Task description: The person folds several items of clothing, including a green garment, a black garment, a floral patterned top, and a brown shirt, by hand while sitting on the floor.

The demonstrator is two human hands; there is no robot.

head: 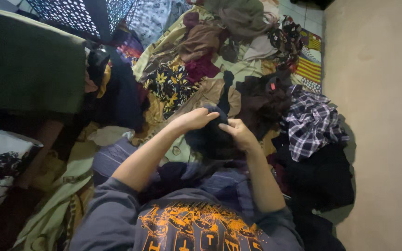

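Left hand: left hand is curling its fingers over the top left edge of a dark navy garment, closed on the cloth in a pinch rather than a full fist.
Right hand: right hand is gripping the same garment on its upper right side, fingers bent into the fabric, thumb side facing the other hand.
Garment position: the dark navy garment is hanging between the two hands, in front of the person's chest and above the lap, bunched so that its shape is hard to read.
Key relation: the cloth is lying directly under and between both hands, its bulk dropping down toward the body; the top edge is running roughly left to right from one hand to the other. Both hands are touching it, so neither is nearer.
Long axis: cannot tell for certain, since the garment is crumpled and dark.
Person: grey sleeves and a grey shirt with an orange print are filling the lower part of the view.
Beyond the hands: a heap of mixed clothes is covering the floor, with a black floral piece and a maroon cloth just past the left hand.
Right side: a plaid shirt is lying near the right hand on black cloth, beside a plain beige wall.
Left side: a dark green cushion is sitting well apart.
In the way: nothing is lying between the hands and the garment.
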